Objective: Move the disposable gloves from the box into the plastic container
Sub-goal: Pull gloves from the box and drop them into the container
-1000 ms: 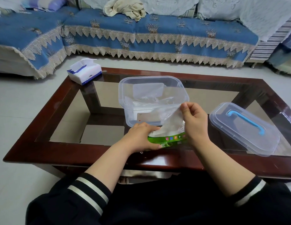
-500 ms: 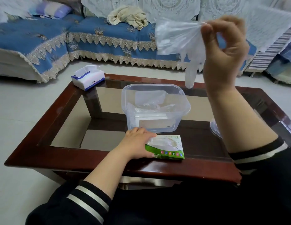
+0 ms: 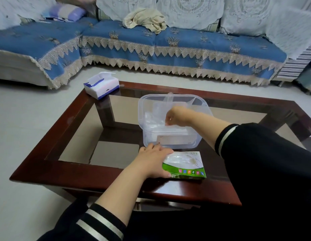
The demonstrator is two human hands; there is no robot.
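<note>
The left hand (image 3: 154,161) lies flat on the green-and-white cardboard glove box (image 3: 185,166), steadying it on the dark wood-framed glass table (image 3: 47,164), while the right hand (image 3: 177,116) pinches a thin clear disposable glove (image 3: 157,113) down inside the open transparent plastic container (image 3: 172,136).

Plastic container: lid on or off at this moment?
Off. The plastic container stands open-topped; the right hand reaches inside through its rim, holding a glove.

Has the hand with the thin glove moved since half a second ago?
Yes. The right hand has come down from in front of the sofa into the plastic container, bringing the glove with it.
</note>
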